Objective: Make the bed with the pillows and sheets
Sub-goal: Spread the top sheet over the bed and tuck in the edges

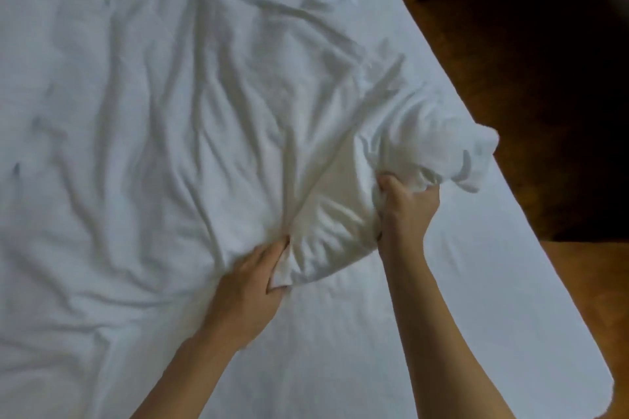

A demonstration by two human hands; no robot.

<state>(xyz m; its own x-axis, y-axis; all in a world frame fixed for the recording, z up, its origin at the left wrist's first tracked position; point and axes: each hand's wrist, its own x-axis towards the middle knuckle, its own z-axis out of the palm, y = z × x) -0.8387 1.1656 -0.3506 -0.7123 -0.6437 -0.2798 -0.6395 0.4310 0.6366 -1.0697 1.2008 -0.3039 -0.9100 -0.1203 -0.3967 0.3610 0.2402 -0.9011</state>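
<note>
My left grip (253,282) squeezes a corner of the white sheet (211,119). My right grip (406,206) clutches a bunch beside it. The sheet lies wrinkled on the bed (476,282) beyond both grips.

A white, heavily creased sheet (211,105) lies spread over the bed (493,282), its near edge bunched into folds, one crumpled corner near the bed's right side.
</note>
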